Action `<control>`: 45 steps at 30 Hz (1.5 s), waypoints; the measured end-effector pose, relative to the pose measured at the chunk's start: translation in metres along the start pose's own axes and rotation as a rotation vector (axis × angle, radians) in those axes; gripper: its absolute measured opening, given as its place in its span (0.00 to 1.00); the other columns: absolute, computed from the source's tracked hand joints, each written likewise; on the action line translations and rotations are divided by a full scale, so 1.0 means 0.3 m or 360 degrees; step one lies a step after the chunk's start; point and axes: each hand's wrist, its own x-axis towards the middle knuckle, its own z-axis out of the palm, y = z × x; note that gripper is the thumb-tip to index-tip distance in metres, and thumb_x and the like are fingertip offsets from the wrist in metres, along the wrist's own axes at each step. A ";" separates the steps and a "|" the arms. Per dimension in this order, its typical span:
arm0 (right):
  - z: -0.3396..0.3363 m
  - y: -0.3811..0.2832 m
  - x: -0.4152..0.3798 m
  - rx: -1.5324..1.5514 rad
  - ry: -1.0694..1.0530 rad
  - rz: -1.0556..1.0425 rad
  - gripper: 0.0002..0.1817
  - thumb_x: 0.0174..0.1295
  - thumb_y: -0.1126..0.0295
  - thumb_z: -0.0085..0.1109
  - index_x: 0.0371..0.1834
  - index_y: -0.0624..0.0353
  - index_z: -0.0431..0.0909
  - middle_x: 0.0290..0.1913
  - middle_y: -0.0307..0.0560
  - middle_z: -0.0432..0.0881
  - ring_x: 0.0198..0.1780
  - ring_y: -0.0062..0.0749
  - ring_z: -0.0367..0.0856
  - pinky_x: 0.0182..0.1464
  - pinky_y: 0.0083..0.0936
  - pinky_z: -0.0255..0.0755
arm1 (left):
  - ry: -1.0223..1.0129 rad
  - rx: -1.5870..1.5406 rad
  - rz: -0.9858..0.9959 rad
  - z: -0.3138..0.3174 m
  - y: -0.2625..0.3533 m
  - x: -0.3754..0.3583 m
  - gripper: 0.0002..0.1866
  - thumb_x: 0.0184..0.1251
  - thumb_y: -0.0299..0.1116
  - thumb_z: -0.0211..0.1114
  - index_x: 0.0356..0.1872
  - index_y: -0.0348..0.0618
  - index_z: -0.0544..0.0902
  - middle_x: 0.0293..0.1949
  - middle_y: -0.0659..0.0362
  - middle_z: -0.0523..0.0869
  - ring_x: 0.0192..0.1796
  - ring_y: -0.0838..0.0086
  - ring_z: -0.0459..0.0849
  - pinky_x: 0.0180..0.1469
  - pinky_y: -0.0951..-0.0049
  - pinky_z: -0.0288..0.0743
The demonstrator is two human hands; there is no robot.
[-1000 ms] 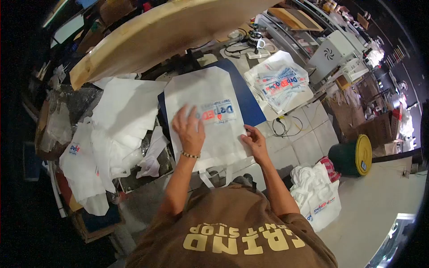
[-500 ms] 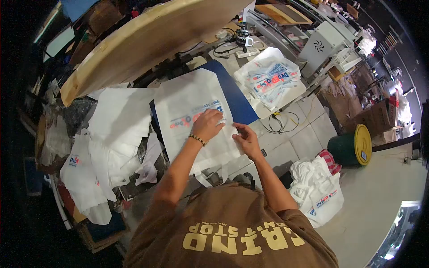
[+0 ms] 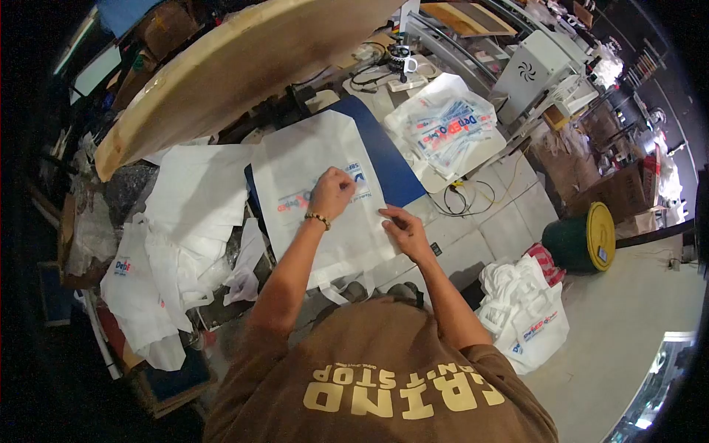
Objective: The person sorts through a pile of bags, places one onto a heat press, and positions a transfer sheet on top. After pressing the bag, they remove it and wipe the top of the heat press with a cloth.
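A white tote bag [image 3: 303, 148] with a handle lies flat on a blue board [image 3: 388, 159] in front of me. On the bag is a printed patch [image 3: 360, 179] with blue lettering; faint red and blue print shows through the cloth. My left hand [image 3: 332, 193], a beaded bracelet at its wrist, rests over the patch's left side with its fingers curled closed. Whatever those fingers may hold is hidden. At the bag's right edge my right hand [image 3: 406, 230] pinches the cloth between thumb and fingers.
Printed sheets [image 3: 454, 125] lie piled on a white board at the right. Unfolded white bags [image 3: 196, 192] are heaped at left, more white bags [image 3: 524, 317] at lower right. A green bin [image 3: 572, 247] with yellow lid stands beyond. A large wooden panel [image 3: 244, 74] overhangs the far side.
My left hand has moved slightly up and left, its fingers curling in and uncovering more of the printed patch. My right hand stays at the bag's edge.
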 end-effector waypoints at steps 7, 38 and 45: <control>-0.007 -0.007 -0.004 -0.0113 -0.0001 0.0127 0.17 0.63 0.78 0.61 0.56 0.64 0.81 0.65 0.50 0.76 0.52 0.23 0.78 0.53 0.21 0.73 | 0.0045 0.0092 -0.0101 -0.047 -0.060 0.038 0.04 0.58 0.28 0.67 0.29 0.37 0.85 0.37 0.53 0.84 0.40 0.63 0.85 0.46 0.67 0.80; -0.211 -0.435 -0.218 -0.0424 0.0448 -0.0080 0.27 0.57 0.75 0.56 0.63 0.62 0.73 0.60 0.59 0.78 0.61 0.48 0.76 0.64 0.38 0.69 | 0.0100 -0.0713 -0.0702 -0.581 -0.218 -0.176 0.17 0.76 0.38 0.56 0.60 0.44 0.78 0.54 0.54 0.81 0.58 0.67 0.76 0.63 0.63 0.66; -0.689 -0.283 -0.837 -0.0283 0.1968 -0.0176 0.33 0.58 0.69 0.70 0.67 0.65 0.71 0.64 0.52 0.77 0.66 0.32 0.71 0.70 0.29 0.61 | -0.0375 -0.0817 -0.0216 -0.283 0.023 -0.044 0.08 0.74 0.32 0.62 0.47 0.39 0.80 0.42 0.65 0.81 0.42 0.82 0.76 0.50 0.79 0.70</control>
